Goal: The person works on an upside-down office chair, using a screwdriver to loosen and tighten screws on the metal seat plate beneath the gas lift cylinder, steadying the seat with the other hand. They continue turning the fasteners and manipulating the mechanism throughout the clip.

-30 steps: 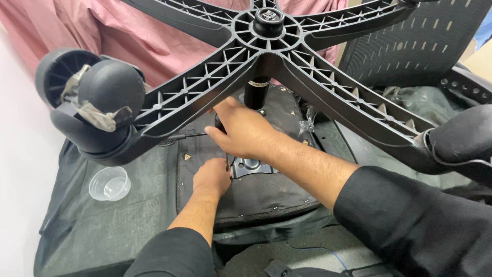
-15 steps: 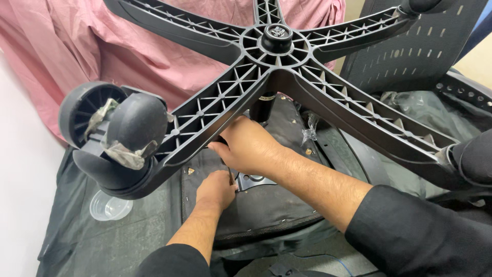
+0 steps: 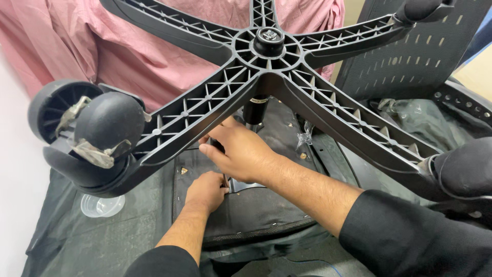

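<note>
An upturned black chair base (image 3: 266, 56) is seen overhead, five ribbed spokes counted, three casters in view. It is judged stiff, heavy and awkward, best gripped at the central column (image 3: 254, 109). The right hand (image 3: 241, 154) is curled around something beneath the column; the left hand (image 3: 206, 191) is pressed, fingers bent, on the seat underside (image 3: 266, 210).

Can't see what the right hand (image 3: 241, 154) grips, the base (image 3: 266, 56) arm hides its fingertips; left hand (image 3: 206, 191) fingertips tucked under too.
</note>
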